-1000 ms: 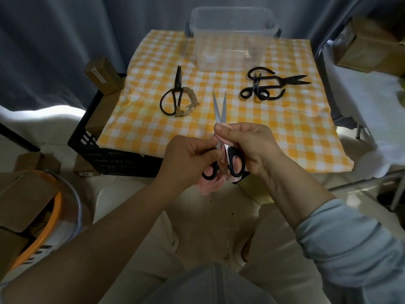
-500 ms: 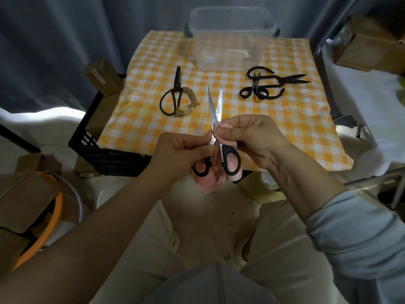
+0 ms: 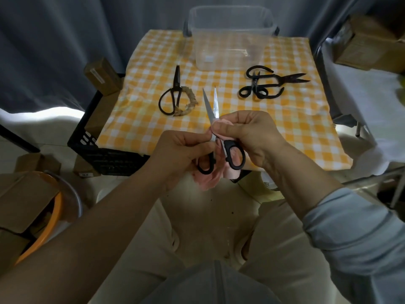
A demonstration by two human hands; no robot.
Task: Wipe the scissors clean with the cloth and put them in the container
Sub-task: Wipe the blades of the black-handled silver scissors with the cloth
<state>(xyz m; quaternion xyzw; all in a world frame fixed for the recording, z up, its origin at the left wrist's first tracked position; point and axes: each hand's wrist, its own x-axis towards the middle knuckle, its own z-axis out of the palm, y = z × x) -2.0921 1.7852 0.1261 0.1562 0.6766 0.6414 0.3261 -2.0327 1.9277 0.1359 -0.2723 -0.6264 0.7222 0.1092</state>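
Note:
Silver-bladed scissors with black handles point away from me, blades slightly apart, just before the table's near edge. My left hand grips them at the pivot and left handle. My right hand pinches a pink cloth around the base of the right blade; the cloth hangs below the handles. A clear plastic container stands at the table's far edge.
On the yellow checked tablecloth lie black scissors with a rope-wrapped handle on the left and a tangle of black scissors on the right. A black crate and cardboard boxes sit to the left.
The blades have opened a little and the scissors have risen slightly. My right hand has moved the pink cloth up onto the base of the blade.

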